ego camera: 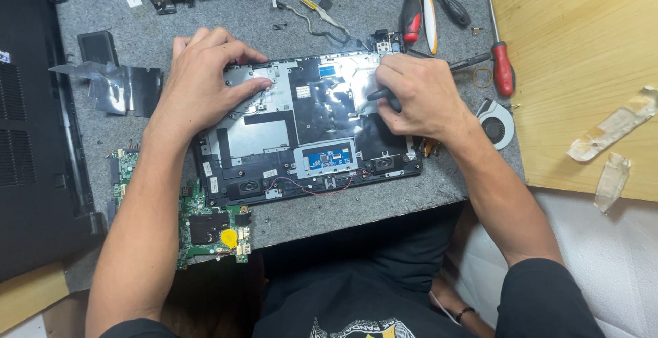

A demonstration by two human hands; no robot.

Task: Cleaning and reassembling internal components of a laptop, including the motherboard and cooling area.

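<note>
Laptop shell (308, 129) lay open-side up at center of the mat (439, 180). Left hand (205, 81) pressed flat, fingers spread, on its 10 o'clock corner. Right hand (418, 95) was fisted round a screwdriver (384, 94) at 2 o'clock. Shell looked thin, light, flexy and fragile; best gripped by the rim.

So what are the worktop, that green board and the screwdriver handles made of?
Worktop: looks like speckled grey stone or a stone-look laminate, matt; hard to tell which. Green board: a glossy green circuit board with small parts mounted on it. Screwdriver handles: smooth red plastic by their shine, possibly rubber-coated.
</note>
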